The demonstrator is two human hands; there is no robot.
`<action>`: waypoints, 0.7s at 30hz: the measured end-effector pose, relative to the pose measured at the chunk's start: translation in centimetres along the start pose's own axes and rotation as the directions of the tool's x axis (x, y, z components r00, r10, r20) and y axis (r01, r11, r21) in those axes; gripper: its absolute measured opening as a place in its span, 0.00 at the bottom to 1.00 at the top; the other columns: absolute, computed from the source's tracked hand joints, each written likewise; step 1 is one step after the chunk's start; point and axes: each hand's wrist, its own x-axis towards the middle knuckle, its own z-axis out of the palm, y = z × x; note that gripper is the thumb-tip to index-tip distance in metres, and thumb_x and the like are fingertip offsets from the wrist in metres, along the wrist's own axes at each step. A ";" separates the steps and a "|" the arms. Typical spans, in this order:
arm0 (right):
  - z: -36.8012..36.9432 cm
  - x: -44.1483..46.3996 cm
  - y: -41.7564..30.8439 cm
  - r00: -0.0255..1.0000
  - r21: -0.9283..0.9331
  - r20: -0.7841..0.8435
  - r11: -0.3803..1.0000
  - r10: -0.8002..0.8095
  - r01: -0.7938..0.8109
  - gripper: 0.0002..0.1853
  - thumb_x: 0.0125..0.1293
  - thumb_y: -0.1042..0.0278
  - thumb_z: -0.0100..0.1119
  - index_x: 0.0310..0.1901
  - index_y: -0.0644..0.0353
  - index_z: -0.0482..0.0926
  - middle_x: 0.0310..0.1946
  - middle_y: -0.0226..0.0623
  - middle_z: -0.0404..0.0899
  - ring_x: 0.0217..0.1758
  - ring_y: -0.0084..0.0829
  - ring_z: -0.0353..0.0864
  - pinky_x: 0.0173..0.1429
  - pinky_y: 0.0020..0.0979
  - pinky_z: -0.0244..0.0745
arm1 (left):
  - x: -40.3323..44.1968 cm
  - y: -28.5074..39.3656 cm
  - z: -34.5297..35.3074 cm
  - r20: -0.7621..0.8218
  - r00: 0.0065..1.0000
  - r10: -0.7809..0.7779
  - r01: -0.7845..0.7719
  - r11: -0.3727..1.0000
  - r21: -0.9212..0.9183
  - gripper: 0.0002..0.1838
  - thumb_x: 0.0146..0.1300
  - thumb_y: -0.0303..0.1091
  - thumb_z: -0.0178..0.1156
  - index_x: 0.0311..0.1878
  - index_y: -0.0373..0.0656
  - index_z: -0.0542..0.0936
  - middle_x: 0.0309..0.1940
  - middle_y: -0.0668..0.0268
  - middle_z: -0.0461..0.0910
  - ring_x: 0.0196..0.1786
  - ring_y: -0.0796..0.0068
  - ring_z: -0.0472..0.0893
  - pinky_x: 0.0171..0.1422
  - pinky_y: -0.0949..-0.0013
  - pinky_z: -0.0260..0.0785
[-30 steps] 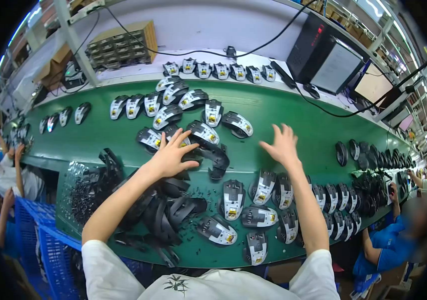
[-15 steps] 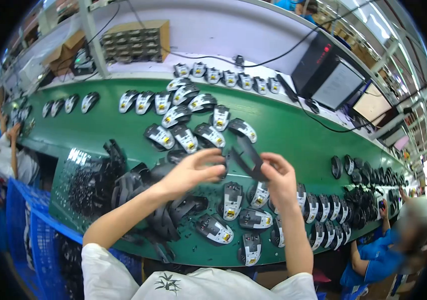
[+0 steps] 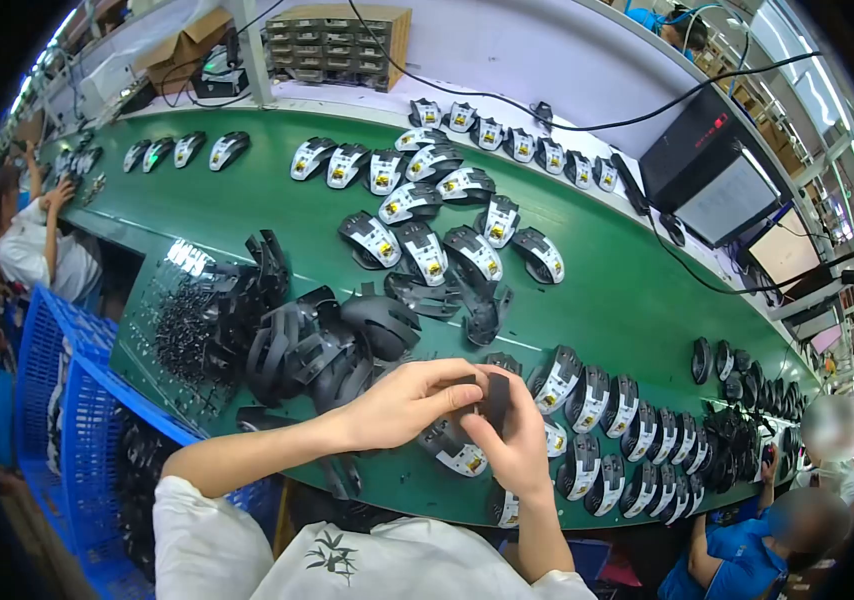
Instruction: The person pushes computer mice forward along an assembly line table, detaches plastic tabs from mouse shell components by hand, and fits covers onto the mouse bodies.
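My left hand (image 3: 412, 400) and my right hand (image 3: 517, 440) meet over the near part of the green table. Between them they hold a black plastic part (image 3: 492, 400), with the fingers of both closed on it. Below and beside the hands lie grey and white mouse bodies, one of them (image 3: 462, 455) partly hidden by my right hand. To the left is a heap of black plastic shells (image 3: 322, 350). More mouse bodies (image 3: 472, 255) stand farther back, with loose black pieces (image 3: 485, 315) in front of them.
Small black bits (image 3: 182, 325) lie on a clear sheet at left, beside blue crates (image 3: 97, 400). Rows of mouse bodies (image 3: 587, 400) extend right. A black computer case (image 3: 692, 150) stands on the back shelf. Co-workers sit at left (image 3: 37, 240) and right (image 3: 732, 550).
The black part, first absent from my hands and then in my right hand, is now between both hands nearer my body. My hands have come together, and the view has shifted.
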 end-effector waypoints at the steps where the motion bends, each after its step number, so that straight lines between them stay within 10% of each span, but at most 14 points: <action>1: 0.3 -0.1 0.0 0.998 0.041 -0.060 0.999 0.020 -0.018 0.20 0.70 0.77 0.65 0.62 0.65 0.78 0.44 0.39 0.83 0.41 0.26 0.81 0.48 0.26 0.77 | -0.4 0.0 -0.2 -0.047 0.999 -0.011 0.009 1.000 -0.028 0.07 0.74 0.28 0.63 0.51 0.37 0.81 0.45 0.62 0.85 0.44 0.75 0.84 0.49 0.73 0.80; 5: 1.3 -1.3 0.5 0.957 0.146 -0.265 0.986 0.116 -0.079 0.17 0.70 0.77 0.65 0.59 0.66 0.80 0.41 0.39 0.84 0.38 0.27 0.80 0.45 0.27 0.76 | -1.6 -1.1 -0.3 -0.149 0.987 -0.058 0.037 0.989 -0.143 0.07 0.74 0.27 0.62 0.52 0.36 0.82 0.44 0.63 0.85 0.42 0.76 0.84 0.45 0.74 0.79; 10: 3.0 -2.5 2.5 0.993 -0.152 -0.117 0.988 -0.013 -0.005 0.12 0.71 0.79 0.63 0.55 0.69 0.83 0.39 0.36 0.84 0.36 0.23 0.80 0.44 0.22 0.77 | -2.9 -4.2 -0.3 -0.155 0.961 -0.230 0.145 0.893 -0.427 0.09 0.72 0.25 0.64 0.53 0.35 0.82 0.47 0.64 0.84 0.42 0.76 0.83 0.42 0.74 0.78; 15: 3.6 -2.7 2.2 0.969 -0.090 -0.206 0.983 0.139 -0.160 0.10 0.71 0.78 0.65 0.51 0.69 0.85 0.36 0.35 0.84 0.33 0.22 0.79 0.41 0.21 0.76 | -3.8 -5.0 0.3 -0.290 0.956 -0.045 -0.046 0.953 -0.300 0.11 0.69 0.21 0.66 0.53 0.33 0.82 0.52 0.59 0.80 0.43 0.73 0.83 0.45 0.74 0.82; 19: 3.7 -1.7 3.2 0.959 -0.032 -0.236 0.985 0.157 -0.169 0.16 0.68 0.76 0.68 0.56 0.69 0.83 0.36 0.38 0.85 0.35 0.25 0.80 0.40 0.24 0.73 | -4.9 -4.5 0.0 -0.239 0.891 0.387 -0.247 0.853 0.459 0.12 0.68 0.19 0.66 0.53 0.31 0.82 0.54 0.58 0.76 0.43 0.72 0.82 0.48 0.71 0.84; 21: 3.9 -1.3 2.4 0.978 -0.065 -0.172 0.990 0.116 -0.129 0.18 0.68 0.75 0.69 0.58 0.69 0.81 0.38 0.38 0.85 0.35 0.26 0.80 0.40 0.24 0.73 | -4.9 -4.0 -0.3 -0.312 0.903 0.295 -0.201 0.932 0.301 0.11 0.68 0.20 0.66 0.52 0.31 0.82 0.53 0.59 0.76 0.43 0.72 0.83 0.48 0.73 0.84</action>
